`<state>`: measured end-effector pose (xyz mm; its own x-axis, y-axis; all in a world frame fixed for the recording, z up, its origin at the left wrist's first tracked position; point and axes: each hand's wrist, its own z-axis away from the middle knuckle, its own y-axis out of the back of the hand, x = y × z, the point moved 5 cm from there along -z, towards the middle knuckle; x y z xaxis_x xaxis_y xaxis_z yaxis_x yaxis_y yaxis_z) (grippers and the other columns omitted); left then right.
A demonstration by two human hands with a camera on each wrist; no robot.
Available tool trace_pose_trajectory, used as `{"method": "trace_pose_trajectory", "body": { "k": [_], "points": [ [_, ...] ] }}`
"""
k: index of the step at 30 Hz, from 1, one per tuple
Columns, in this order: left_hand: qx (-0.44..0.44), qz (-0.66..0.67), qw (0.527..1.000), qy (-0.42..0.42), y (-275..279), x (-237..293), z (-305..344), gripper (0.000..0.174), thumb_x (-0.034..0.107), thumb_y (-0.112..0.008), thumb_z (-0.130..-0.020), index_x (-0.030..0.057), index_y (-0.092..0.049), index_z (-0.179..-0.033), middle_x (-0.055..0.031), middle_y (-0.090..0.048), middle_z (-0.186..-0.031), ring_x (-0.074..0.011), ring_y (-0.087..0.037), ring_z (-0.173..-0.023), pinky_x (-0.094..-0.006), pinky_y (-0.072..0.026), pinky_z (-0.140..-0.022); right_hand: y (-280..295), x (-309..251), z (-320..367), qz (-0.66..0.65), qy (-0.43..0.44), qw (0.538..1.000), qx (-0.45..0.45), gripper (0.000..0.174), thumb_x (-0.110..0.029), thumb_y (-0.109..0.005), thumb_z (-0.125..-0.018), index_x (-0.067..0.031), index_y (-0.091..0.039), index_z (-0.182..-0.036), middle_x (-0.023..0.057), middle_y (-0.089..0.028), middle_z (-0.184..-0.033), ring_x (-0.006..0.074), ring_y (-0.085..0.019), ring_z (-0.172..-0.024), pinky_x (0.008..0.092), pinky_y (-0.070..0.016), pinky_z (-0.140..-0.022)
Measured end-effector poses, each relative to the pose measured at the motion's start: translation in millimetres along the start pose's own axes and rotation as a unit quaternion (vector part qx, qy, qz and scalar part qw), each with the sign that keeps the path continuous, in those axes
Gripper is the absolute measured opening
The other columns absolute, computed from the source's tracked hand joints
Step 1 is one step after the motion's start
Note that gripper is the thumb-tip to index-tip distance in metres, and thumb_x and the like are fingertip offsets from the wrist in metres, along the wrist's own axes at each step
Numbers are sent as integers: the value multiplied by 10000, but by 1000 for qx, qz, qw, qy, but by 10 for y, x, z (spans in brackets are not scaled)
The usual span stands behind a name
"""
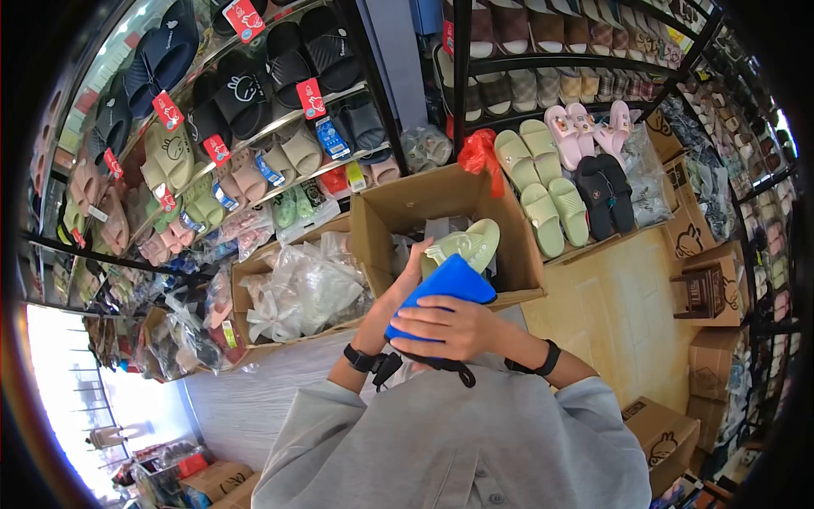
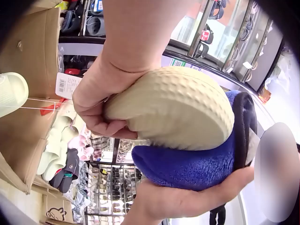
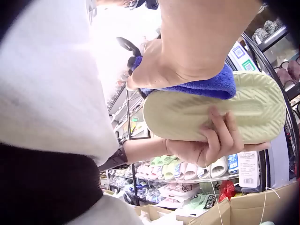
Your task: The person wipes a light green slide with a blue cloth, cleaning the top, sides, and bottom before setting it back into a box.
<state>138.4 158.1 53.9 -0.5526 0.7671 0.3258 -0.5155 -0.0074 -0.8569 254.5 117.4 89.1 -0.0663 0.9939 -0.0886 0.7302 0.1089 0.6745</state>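
My left hand (image 1: 413, 265) grips a pale green slipper (image 1: 476, 243) over the open cardboard box. In the left wrist view the slipper's dimpled sole (image 2: 183, 110) faces the camera, fingers curled at its edge. The ridged footbed (image 3: 187, 117) shows in the right wrist view, where a white tag (image 3: 248, 168) hangs below. My right hand (image 1: 445, 328) holds a folded blue plush cloth (image 1: 458, 276) with a dark edge and black strap. This cloth lies against the slipper and covers part of it.
The cardboard box (image 1: 390, 208) holds bagged items. To its right stand green slippers (image 1: 543, 208), black slippers (image 1: 604, 191) and pink ones (image 1: 577, 131). Slipper racks (image 1: 254, 127) rise at the left. Another box (image 1: 246, 280) contains clear plastic bags (image 1: 309, 288).
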Motion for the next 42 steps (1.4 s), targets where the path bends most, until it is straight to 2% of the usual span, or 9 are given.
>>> {"method": "trace_pose_trajectory", "body": {
  "k": [3, 5, 12, 18, 22, 31, 35, 37, 42],
  "points": [
    [234, -154, 955, -102, -22, -91, 112, 595, 610, -503, -1109, 93, -602, -1389, -63, -691, -1020, -191, -670, -928, -328, -586, -912, 38, 39, 96, -22, 26, 999, -6, 472, -423, -750, -974, -170, -737, -1373, 64, -712, -1395, 259, -664, -1315, 433, -530, -1111],
    [136, -73, 987, -42, 640, -195, -179, 680, 712, -473, -1078, 99, -666, -1298, -54, -723, -953, -218, -686, -899, -338, -592, -889, 115, 152, 176, -24, -3, 1000, -9, 462, -430, -749, -984, -185, -742, -1375, 54, -705, -1425, 241, -662, -1323, 435, -528, -1112],
    [178, -74, 979, -73, 809, -236, -230, 752, 792, -416, -1049, 130, -707, -1255, -91, -757, -1038, -255, -725, -879, -384, -587, -745, 374, 767, 560, 28, -161, 984, 65, 484, -408, -837, -915, -131, -780, -1308, 99, -743, -1367, 306, -703, -1274, 502, -537, -1095],
    [56, -34, 998, -26, 1305, -365, -386, 881, 905, -376, -982, 122, -713, -1204, -68, -729, -1016, -228, -684, -813, -322, -525, -677, 357, 767, 437, 53, -233, 967, 86, 495, -351, -856, -861, -101, -791, -1284, 117, -741, -1352, 329, -694, -1254, 517, -523, -1105],
    [206, -128, 964, -109, 632, -220, -65, 689, 787, -524, -1009, 149, -687, -1208, -56, -750, -1028, -244, -715, -835, -383, -601, -737, 242, 464, 190, 31, -187, 981, 46, 490, -363, -824, -905, -132, -770, -1334, 95, -722, -1373, 296, -677, -1287, 505, -509, -1129],
    [246, -169, 951, -78, 287, -178, 56, 530, 523, -553, -1059, 129, -498, -1409, -93, -641, -1259, -237, -648, -1078, -360, -526, -986, -130, -215, -151, -23, -11, 1000, -14, 512, -424, -721, -971, -137, -711, -1396, 93, -690, -1414, 264, -629, -1351, 457, -495, -1155],
    [261, -178, 946, -78, 209, -148, 65, 527, 406, -565, -1082, 120, -414, -1498, -110, -592, -1362, -234, -618, -1186, -349, -493, -1096, -36, -21, -24, -42, -16, 999, -8, 514, -389, -742, -956, -160, -712, -1416, 56, -685, -1419, 249, -625, -1359, 450, -506, -1149],
    [278, -174, 939, -102, 12, -122, 181, 627, 215, -564, -1138, 114, -270, -1682, -130, -527, -1534, -228, -576, -1329, -327, -452, -1208, 61, 95, 56, -28, -53, 998, -5, 504, -401, -766, -966, -176, -721, -1414, 51, -683, -1441, 235, -633, -1358, 453, -507, -1152],
    [139, -108, 970, -168, 553, -269, -42, 579, 470, -553, -1135, 96, -433, -1560, -110, -588, -1426, -236, -624, -1183, -366, -554, -1000, 336, 485, 328, 5, -142, 989, 29, 506, -366, -860, -896, -154, -762, -1346, 80, -720, -1402, 270, -677, -1324, 490, -520, -1131]
  ]
}}
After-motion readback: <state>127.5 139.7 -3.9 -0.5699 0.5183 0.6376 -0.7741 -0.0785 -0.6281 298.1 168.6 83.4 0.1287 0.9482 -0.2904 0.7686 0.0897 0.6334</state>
